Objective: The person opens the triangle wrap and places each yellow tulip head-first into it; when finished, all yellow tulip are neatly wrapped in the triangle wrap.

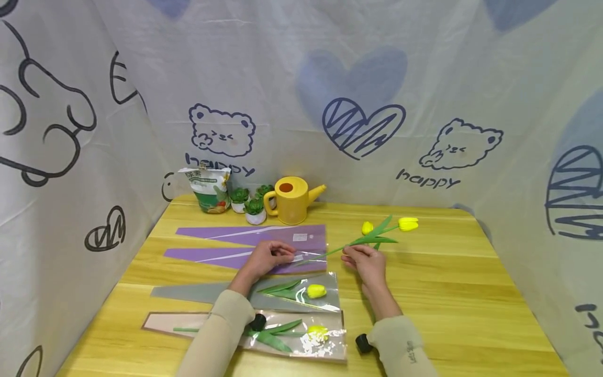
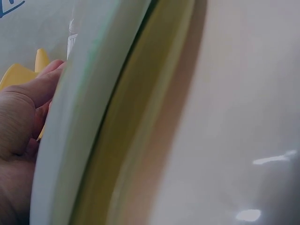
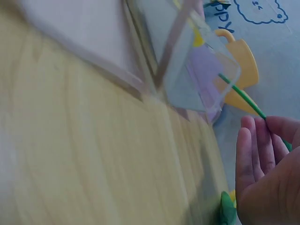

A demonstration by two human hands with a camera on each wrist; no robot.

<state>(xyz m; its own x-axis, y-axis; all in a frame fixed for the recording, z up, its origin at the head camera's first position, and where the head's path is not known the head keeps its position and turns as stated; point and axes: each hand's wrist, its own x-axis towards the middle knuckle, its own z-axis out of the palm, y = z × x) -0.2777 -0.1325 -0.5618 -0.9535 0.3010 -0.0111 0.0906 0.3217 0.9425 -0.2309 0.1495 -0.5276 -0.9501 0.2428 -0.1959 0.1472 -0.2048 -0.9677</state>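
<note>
I have the right hand (image 1: 368, 267) pinching a yellow tulip (image 1: 365, 240) by its green stem, the bloom pointing away beyond that hand. The stem's far end reaches toward the left hand (image 1: 266, 259), over the lower purple sleeve (image 1: 212, 255); I can't tell whether it is inside. The left hand's fingers bend at that sleeve, but I can't make out any grip. On the left hand's near side, a grey sleeve (image 1: 198, 291) lies on the counter (image 1: 447, 272).
</note>
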